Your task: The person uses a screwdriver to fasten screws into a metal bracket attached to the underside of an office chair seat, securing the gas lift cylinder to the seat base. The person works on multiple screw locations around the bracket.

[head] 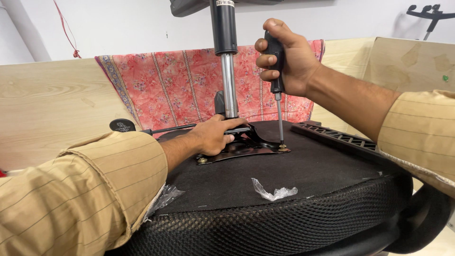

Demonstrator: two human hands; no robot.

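1. Right hand (284,59) fisted around a black screwdriver (277,71), tip on a brass screw (283,147).
2. Left hand (215,135) presses flat on the metal plate (246,147), on the upturned seat (284,175).
3. A crumpled clear wrapper (274,192) lies nearby.

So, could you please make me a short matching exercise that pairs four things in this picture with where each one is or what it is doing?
Things:
1. right hand
2. left hand
3. screwdriver
4. scrap of clear plastic

Places or states:
A. pressed down on the metal plate
B. lying loose on the upturned seat
C. gripping a black handle
D. upright, tip on a screw at the plate's corner

Pairs: 1-C, 2-A, 3-D, 4-B
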